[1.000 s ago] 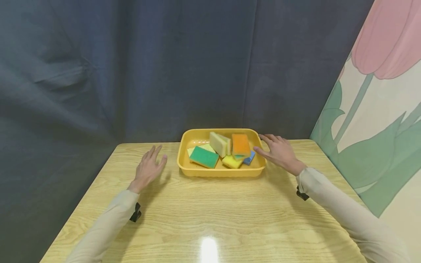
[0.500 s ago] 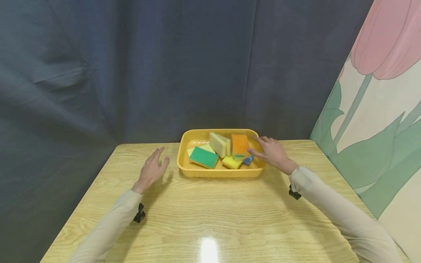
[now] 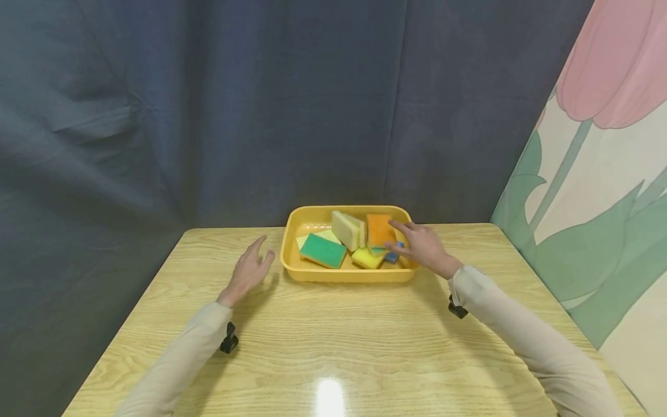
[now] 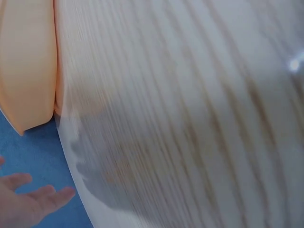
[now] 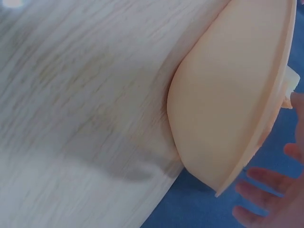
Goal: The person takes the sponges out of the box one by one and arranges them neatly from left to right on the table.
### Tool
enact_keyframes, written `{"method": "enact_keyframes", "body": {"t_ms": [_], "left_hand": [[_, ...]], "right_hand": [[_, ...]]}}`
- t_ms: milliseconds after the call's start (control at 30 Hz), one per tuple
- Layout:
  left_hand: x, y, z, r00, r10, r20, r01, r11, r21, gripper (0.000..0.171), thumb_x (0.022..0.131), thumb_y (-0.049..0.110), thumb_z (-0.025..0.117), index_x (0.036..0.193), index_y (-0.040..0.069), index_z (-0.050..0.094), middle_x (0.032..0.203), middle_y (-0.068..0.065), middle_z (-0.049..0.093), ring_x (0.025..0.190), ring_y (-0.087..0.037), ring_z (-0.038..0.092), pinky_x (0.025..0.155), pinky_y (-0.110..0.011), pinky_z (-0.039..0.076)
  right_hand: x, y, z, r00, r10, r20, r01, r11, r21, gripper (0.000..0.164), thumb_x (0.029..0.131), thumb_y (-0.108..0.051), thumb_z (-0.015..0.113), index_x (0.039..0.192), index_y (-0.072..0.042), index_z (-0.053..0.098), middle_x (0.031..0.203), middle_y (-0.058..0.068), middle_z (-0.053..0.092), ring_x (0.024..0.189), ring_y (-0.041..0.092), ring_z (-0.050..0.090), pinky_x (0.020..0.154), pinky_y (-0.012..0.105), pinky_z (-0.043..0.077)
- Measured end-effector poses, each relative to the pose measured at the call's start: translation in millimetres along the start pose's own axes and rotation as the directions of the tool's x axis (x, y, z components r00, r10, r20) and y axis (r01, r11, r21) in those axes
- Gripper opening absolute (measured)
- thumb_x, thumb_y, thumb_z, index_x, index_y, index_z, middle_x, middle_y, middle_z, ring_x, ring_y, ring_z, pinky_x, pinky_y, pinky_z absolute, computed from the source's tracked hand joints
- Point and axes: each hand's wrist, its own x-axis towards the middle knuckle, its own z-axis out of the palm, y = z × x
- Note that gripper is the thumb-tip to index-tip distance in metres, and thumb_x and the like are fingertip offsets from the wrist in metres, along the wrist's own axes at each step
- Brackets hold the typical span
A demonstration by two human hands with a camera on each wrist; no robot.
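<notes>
A yellow plastic tray (image 3: 344,276) holds several sponges. Its right half has an orange sponge (image 3: 378,228) with a green underside, tilted over a yellow sponge (image 3: 366,259) and a blue one (image 3: 391,258). My right hand (image 3: 423,248) reaches over the tray's right rim, thumb and fingers spread beside the orange sponge; whether they touch it I cannot tell. Pale yellow sponges (image 3: 345,229) stand on edge mid-tray. A green-topped sponge (image 3: 323,250) lies at left on a pale one. Left of the tray, apart from it, my left hand (image 3: 249,272) hovers with spread fingers, holding nothing.
The wooden table (image 3: 333,336) ends just behind the tray, where a dark blue curtain (image 3: 312,116) hangs. A wall with a painted tulip (image 3: 604,69) stands at the right. Black wrist devices (image 3: 229,337) sit under both forearms.
My right hand has moved left, from outside the tray's right rim to beside the orange sponge. The left hand has drifted slightly right, closer to the tray. The sponges stay about where they were.
</notes>
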Motion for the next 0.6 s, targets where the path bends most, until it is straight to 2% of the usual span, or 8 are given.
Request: {"method": "enact_keyframes", "body": {"t_ms": [67,233,400,600], "left_hand": [[0.1,1.8,2.1,1.0,-0.015,0.025,0.016,1.0,-0.024,0.062,0.104,0.039,0.041,0.157,0.01,0.025,0.157,-0.022,0.028,0.139,-0.045,0.03,0.114,-0.063,0.025],[-0.4,6.6,4.0,0.997,-0.032,0.074,0.036,0.998,-0.051,0.066,0.105,0.046,0.037,0.157,0.009,0.021,0.158,-0.023,0.025,0.14,-0.047,0.028,0.113,-0.066,0.023],[0.5,10.0,7.7,0.997,-0.034,0.063,0.038,0.998,-0.059,0.069,0.104,0.05,0.035,0.156,0.007,0.022,0.156,-0.024,0.028,0.138,-0.046,0.032,0.113,-0.065,0.025],[0.5,12.1,13.5,0.997,-0.033,0.074,0.04,0.995,-0.094,0.062,0.108,0.035,0.034,0.153,-0.004,0.021,0.151,-0.031,0.032,0.133,-0.049,0.039,0.109,-0.061,0.036]], "right_hand": [[1,-1,3,1.0,-0.008,0.001,0.008,1.0,-0.003,0.069,0.091,-0.048,0.068,0.144,-0.008,0.05,0.117,0.026,0.063,0.074,0.034,0.064,0.066,0.048,0.057],[3,-6,6,0.999,0.008,0.042,-0.009,1.0,0.019,0.069,0.09,-0.044,0.071,0.145,-0.008,0.048,0.116,0.026,0.063,0.065,0.026,0.057,0.061,0.045,0.056],[5,-8,9,0.997,0.031,0.072,-0.034,0.999,0.037,0.069,0.091,-0.041,0.071,0.147,-0.009,0.046,0.112,0.026,0.063,0.055,0.019,0.05,0.051,0.037,0.049],[5,-11,12,0.997,0.035,0.068,-0.038,0.998,0.042,0.066,0.092,-0.04,0.07,0.146,-0.008,0.049,0.102,0.022,0.065,0.052,0.017,0.047,0.049,0.036,0.047]]}}
